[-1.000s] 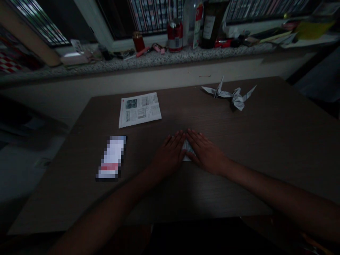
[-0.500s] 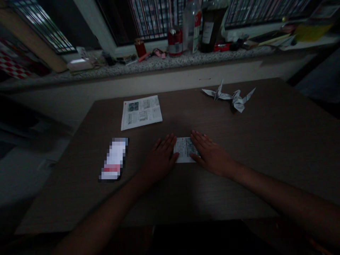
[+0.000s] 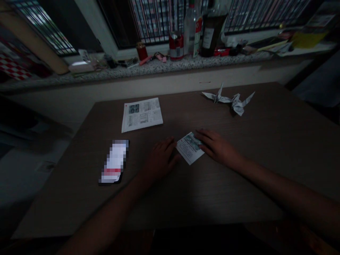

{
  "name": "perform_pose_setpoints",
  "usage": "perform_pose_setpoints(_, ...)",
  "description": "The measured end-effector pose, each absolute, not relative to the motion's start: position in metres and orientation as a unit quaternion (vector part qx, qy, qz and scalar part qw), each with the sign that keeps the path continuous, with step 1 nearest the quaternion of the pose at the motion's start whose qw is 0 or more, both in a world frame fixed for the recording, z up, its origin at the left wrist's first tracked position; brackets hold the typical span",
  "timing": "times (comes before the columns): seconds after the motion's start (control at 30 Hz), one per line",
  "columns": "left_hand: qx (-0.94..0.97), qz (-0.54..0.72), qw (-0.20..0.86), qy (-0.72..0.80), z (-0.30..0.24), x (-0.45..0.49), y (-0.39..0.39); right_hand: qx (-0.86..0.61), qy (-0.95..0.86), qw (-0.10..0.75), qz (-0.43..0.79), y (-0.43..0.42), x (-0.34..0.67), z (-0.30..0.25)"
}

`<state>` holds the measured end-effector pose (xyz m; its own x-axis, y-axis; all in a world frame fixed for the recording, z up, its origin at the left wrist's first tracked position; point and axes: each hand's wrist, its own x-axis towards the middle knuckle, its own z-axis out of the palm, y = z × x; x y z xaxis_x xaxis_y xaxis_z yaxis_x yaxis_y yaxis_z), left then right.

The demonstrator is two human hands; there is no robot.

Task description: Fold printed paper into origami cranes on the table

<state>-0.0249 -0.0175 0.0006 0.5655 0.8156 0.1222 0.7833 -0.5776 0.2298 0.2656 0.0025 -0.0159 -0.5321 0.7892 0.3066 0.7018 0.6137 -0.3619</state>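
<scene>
A small folded square of printed paper (image 3: 189,150) lies on the wooden table (image 3: 164,198), turned so that one corner points toward me. My left hand (image 3: 161,156) rests flat at its left corner, fingers stretched out. On the right, my right hand (image 3: 216,146) is open, with its fingertips lying on the paper's right edge. Two folded paper cranes, the left crane (image 3: 218,96) and the right crane (image 3: 237,104), stand at the back right. A larger folded printed sheet (image 3: 143,115) lies at the back left.
A phone with a lit, pixelated screen (image 3: 114,161) lies left of my left hand. Behind the table, a stone windowsill (image 3: 119,72) carries a red can (image 3: 176,46), a clear bottle (image 3: 190,33), a dark bottle (image 3: 208,37) and several small items.
The small paper has turned from square-on to corner toward me. My right hand has shifted slightly up and to the right, and my left fingers have drawn back a little.
</scene>
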Motion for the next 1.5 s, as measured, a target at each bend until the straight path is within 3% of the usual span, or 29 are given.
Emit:
perform_pose_setpoints(0.37, 0.925, 0.12, 0.136, 0.335, 0.007, -0.032, -0.016, -0.369, -0.891, 0.235, 0.126, 0.017, 0.266, -0.021)
perform_pose_setpoints(1.1, 0.899, 0.159, 0.122, 0.391, 0.009, -0.023, -0.018, -0.314, -0.909, 0.218, 0.168, -0.002, 0.267, -0.012)
perform_pose_setpoints(1.33, 0.903, 0.155, 0.101, 0.389, 0.007, -0.021, -0.015, -0.319, -0.897, 0.249, 0.179, -0.005, 0.267, -0.008)
perform_pose_setpoints(1.5, 0.88, 0.15, 0.107, 0.437, 0.009, -0.018, -0.012, -0.338, -0.882, 0.306, 0.122, -0.007, 0.271, -0.002)
